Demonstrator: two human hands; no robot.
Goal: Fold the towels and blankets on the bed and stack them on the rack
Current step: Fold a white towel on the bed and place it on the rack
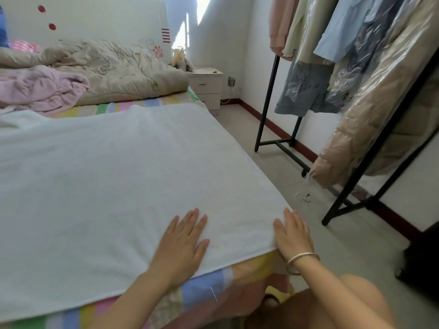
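The head view looks down on a bed covered with a pastel striped sheet. A large white towel lies spread flat over the near part of the bed, its near edge running just short of the mattress edge and its right side along the bed's right edge.

The left hand rests palm down on the towel near its near right corner, fingers straight and slightly spread, gripping nothing. The right hand lies flat over that same corner at the bed's edge, fingers straight and close together; it presses on the cloth rather than pinching it. A silver bracelet circles the right wrist.

Beyond the towel, a crumpled pink blanket sits at the left. A rumpled beige quilt lies behind it against the white headboard.

To the right of the bed, on the tiled floor, stands a black metal rack hung with garments, several in clear plastic covers. A white nightstand stands in the far corner beside the bed.
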